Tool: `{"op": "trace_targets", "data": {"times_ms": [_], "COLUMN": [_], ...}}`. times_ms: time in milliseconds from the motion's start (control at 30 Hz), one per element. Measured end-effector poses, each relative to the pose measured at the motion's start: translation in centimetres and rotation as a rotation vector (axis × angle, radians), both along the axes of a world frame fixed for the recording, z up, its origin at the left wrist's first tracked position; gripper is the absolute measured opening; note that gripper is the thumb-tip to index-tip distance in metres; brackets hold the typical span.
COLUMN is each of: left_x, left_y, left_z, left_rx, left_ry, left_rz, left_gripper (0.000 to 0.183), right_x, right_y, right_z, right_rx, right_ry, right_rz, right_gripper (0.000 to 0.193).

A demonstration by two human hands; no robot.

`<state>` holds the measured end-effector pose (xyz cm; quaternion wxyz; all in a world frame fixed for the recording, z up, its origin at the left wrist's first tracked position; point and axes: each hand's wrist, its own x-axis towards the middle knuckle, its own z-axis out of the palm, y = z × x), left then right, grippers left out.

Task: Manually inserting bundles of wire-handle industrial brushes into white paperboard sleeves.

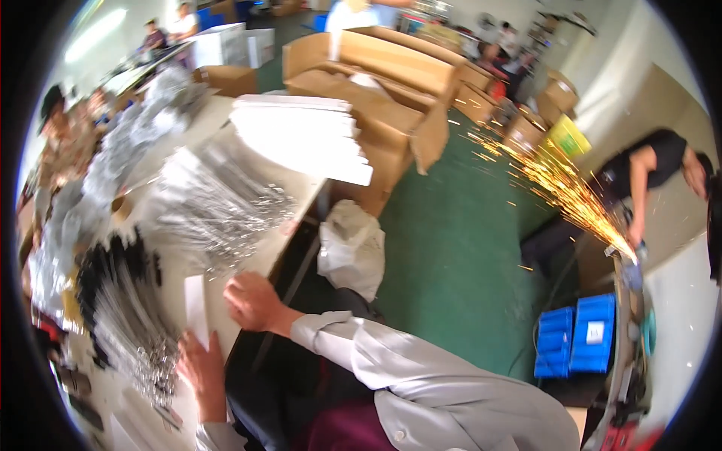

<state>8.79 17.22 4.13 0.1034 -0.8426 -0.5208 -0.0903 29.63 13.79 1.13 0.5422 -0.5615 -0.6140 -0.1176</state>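
Observation:
On the table's near edge, my left hand [201,368] grips the lower end of a narrow flat white strip [195,304], with fingers on one side and thumb on the other. My right hand [252,302] is curled closed beside the strip's upper part, apart from it, at the table edge; what is inside the fingers, if anything, is hidden. Left of my left hand lies a fanned bundle of thin silvery strips with black ends [131,301]. Farther up the table, a second bundle of shiny thin pieces [207,203], apparently in clear wrapping, is spread out.
A stack of long white flat pieces [297,135] lies at the table's far end, beside a large open cardboard box [368,60]. Below hangs a white sack [352,248]. At right, a co-worker [650,165] makes sparks [571,195] fly over the green floor, near blue bins [593,331].

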Motion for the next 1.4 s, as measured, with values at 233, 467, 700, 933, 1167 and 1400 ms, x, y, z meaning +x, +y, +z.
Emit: {"op": "trace_targets", "data": {"times_ms": [233, 467, 700, 933, 1167, 1400], "left_x": [-1.6, -3.2, -3.2, -3.1, -3.1, -2.9], "left_y": [-2.0, -2.3, -2.3, -2.4, -2.4, -2.1], "left_z": [2.2, 1.4, 1.2, 1.1, 1.1, 0.8], "left_rx": [-0.143, -0.126, -0.079, -0.032, -0.021, -0.012], "left_ry": [-0.105, -0.166, -0.169, -0.198, -0.213, -0.230], "left_rz": [-0.152, -0.259, -0.278, -0.269, -0.259, -0.258], "left_gripper": [0.059, 0.058, 0.051, 0.049, 0.048, 0.049], "right_x": [0.2, -0.1, -0.2, -0.3, -0.3, -0.2], "right_y": [-0.1, 0.1, 0.1, 0.0, 0.1, 0.3], "right_z": [-0.4, -0.5, -0.3, -0.5, -0.5, -0.5], "right_rx": [-0.015, -0.023, -0.020, -0.049, -0.054, -0.066], "right_ry": [-0.018, -0.028, -0.028, -0.042, -0.051, -0.063], "right_rz": [-0.018, -0.037, -0.047, -0.044, -0.060, -0.080], "right_gripper": [0.009, 0.012, 0.013, 0.010, 0.010, 0.010]}}
